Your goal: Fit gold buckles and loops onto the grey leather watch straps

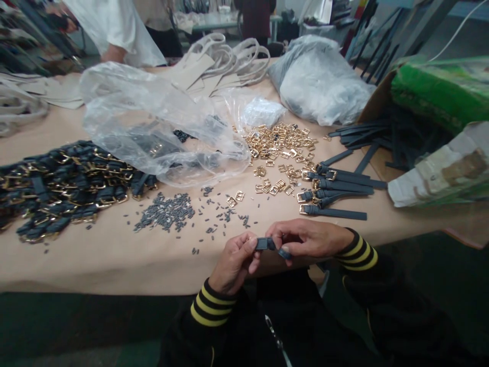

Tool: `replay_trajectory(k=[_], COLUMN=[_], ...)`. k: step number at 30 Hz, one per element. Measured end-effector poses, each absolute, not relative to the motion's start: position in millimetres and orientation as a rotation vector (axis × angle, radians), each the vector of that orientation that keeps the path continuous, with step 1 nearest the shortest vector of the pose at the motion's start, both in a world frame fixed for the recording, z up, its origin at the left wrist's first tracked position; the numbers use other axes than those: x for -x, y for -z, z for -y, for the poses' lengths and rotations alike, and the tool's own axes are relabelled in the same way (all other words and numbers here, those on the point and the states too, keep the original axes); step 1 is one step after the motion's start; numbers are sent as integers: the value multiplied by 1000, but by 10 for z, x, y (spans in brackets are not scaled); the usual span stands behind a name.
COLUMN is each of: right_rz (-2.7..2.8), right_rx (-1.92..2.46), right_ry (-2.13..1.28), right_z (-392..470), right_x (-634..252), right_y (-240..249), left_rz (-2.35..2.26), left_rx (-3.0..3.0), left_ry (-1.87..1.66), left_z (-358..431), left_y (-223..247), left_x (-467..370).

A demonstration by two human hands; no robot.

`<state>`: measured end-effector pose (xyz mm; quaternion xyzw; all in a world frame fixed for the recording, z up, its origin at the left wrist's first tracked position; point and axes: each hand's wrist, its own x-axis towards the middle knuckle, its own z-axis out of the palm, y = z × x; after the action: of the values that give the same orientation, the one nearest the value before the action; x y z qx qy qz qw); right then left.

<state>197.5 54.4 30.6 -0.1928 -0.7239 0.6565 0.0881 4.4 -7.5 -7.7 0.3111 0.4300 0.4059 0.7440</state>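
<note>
Between both hands, just over the table's front edge, is a dark grey strap. My left hand pinches its left end between thumb and fingers. My right hand grips the other part, where the strap bends round under the fingers. Whether a buckle is on this strap is hidden by the fingers. Right of my hands lie several straps with gold buckles. Ahead is a heap of loose gold buckles. Small dark loops are piled to the left, with more scattered toward my hands.
A large mound of buckled straps covers the left side. A clear plastic bag lies mid-table. At right, a box with a green cover holds plain straps. Pale handles and a stuffed bag sit behind. People stand beyond.
</note>
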Motion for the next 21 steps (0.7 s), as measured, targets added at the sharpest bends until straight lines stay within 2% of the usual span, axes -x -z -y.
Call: replay_trajectory(k=[5, 11, 21], right_rz=[2179, 1901, 1322], right_rx=[562, 1002, 1144], right_ry=[-1949, -1508, -1667], right_z=[-590, -450, -275], right_x=[-2029, -1868, -1608], right_y=[-300, -235, -44], left_rz=[-989, -1418, -1543], left_rx=[-745, -1172, -1350], left_ry=[-887, -1028, -1043], left_z=[86, 47, 113], left_y=[85, 5, -45], left_x=[-47, -16, -134])
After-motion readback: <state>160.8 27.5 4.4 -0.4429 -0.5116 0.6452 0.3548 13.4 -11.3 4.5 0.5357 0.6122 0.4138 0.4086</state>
